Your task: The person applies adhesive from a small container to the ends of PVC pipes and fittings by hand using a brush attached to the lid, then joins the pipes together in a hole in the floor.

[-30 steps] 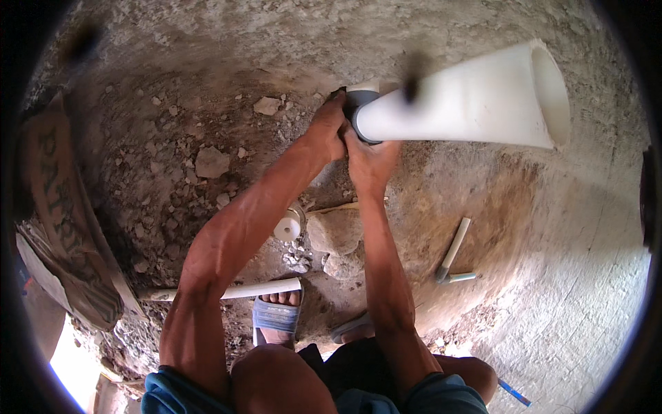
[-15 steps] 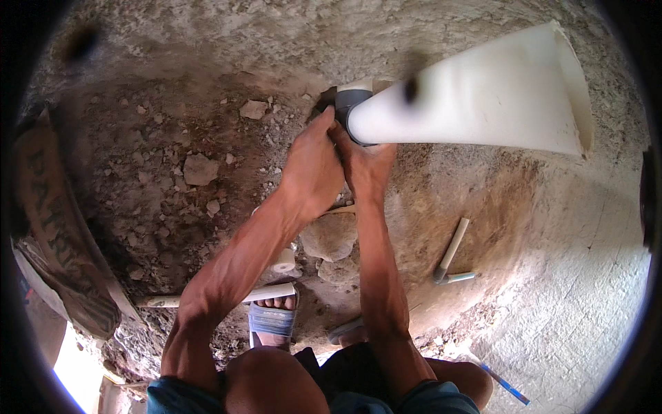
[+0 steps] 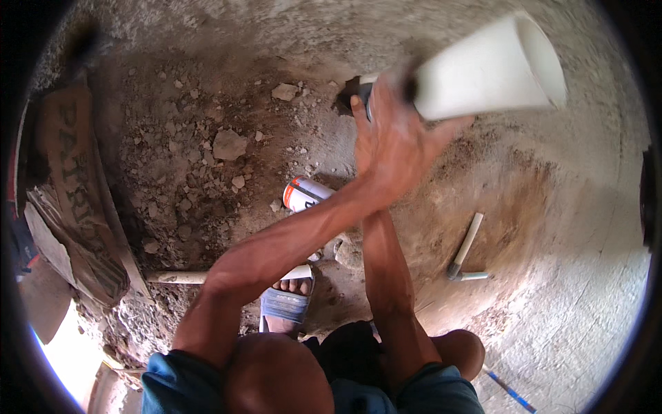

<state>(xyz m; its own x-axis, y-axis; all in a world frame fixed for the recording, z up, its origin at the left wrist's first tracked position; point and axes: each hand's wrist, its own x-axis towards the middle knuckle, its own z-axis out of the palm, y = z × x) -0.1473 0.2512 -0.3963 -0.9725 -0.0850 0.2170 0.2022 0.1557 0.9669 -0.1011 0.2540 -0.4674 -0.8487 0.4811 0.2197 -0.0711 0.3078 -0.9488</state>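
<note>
A wide white pipe (image 3: 476, 76), flared toward its open end, slants up to the right from a dark grey fitting (image 3: 365, 93) low against the wall. My left hand (image 3: 396, 148) reaches across to the pipe's narrow end and closes round it, thumb stretched along the lower side; its fingertips are blurred. Beneath it, my right hand is mostly covered, with its forearm (image 3: 389, 276) rising from below; its fingers cannot be made out clearly. Below my left wrist a white and orange can (image 3: 303, 194) shows, partly behind the forearm.
Rubble with several stones (image 3: 229, 145) covers the ground on the left. A thin pipe with an elbow (image 3: 455, 269) lies on the right. A brown sack (image 3: 79, 179) stands at the far left. Another pale pipe (image 3: 176, 277) lies by my sandalled foot (image 3: 284, 303). A rough wall (image 3: 593, 297) curves round the right.
My left hand has moved right, from the grey fitting over my right hand to the pipe. The pipe has shifted left against the wall and turned a little. The can has come into view.
</note>
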